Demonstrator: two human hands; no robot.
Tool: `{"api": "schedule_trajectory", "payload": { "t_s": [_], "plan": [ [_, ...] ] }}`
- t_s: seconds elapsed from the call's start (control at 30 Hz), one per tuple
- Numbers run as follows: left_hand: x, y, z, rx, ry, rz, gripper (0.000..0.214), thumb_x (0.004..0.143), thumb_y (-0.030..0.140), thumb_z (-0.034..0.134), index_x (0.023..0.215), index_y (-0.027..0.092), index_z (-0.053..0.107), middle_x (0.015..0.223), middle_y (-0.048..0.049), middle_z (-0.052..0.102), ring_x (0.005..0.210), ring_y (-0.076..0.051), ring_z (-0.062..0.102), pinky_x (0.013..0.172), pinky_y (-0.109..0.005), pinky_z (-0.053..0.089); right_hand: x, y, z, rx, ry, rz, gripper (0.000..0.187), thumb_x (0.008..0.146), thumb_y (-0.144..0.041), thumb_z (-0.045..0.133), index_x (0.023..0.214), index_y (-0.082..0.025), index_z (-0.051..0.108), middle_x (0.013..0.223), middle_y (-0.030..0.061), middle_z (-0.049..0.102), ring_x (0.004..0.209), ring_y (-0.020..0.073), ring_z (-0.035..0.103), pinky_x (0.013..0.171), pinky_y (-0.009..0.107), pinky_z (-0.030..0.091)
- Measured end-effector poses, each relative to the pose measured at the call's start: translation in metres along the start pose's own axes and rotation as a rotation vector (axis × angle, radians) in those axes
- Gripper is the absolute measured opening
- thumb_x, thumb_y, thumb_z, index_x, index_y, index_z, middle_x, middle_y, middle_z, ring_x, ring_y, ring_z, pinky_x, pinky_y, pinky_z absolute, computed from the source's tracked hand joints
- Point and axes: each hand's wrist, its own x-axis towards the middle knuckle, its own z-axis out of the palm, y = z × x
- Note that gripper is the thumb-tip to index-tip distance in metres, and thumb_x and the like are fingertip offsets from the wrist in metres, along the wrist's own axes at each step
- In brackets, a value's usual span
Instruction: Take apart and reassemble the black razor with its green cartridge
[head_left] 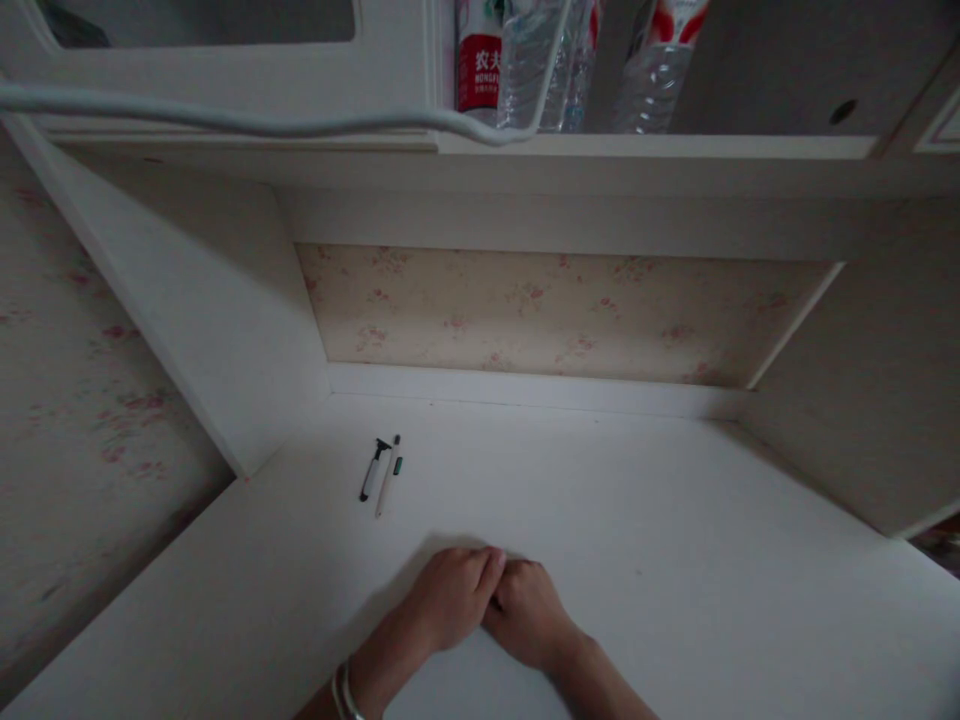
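Note:
My left hand point(457, 597) and my right hand point(527, 612) rest together on the white desk point(675, 520), near its front. Both are closed, knuckles up, touching each other at the thumb side. No object shows in either one; the undersides of the fingers are hidden. A bracelet point(345, 692) circles my left wrist. Beyond my left hand lies a slim black-and-white tool point(373, 472) with a short black crosspiece at its far end. Beside it is a thin pale pencil-like stick point(387, 482) with a dark tip. A small green piece point(398, 466) sits against the stick's right side.
An overhead shelf point(645, 146) spans the desk and holds plastic bottles point(536, 75), one with a red label. A white cable point(262, 124) hangs across the shelf front. Side panels point(202, 290) stand left and right, with floral wallpaper point(540, 310) behind.

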Motion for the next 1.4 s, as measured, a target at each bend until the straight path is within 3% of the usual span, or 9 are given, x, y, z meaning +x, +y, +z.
{"api": "schedule_trajectory", "payload": {
  "t_s": [1.4],
  "plan": [
    [-0.0006,0.0022,-0.0033,-0.003,-0.005,-0.006,0.052,0.098,0.035,0.015,0.086,0.019,0.063,0.084,-0.005,0.071,0.078,-0.018,0.065,0.073,-0.029,0.046,-0.0006,-0.0023,-0.0016,0.013,0.01,0.008,0.017,0.079,-0.017,0.05,0.081,-0.019,0.067,0.081,0.0034,0.071,0.073,0.0185,0.065,0.064,0.023,0.041]
  ]
}}
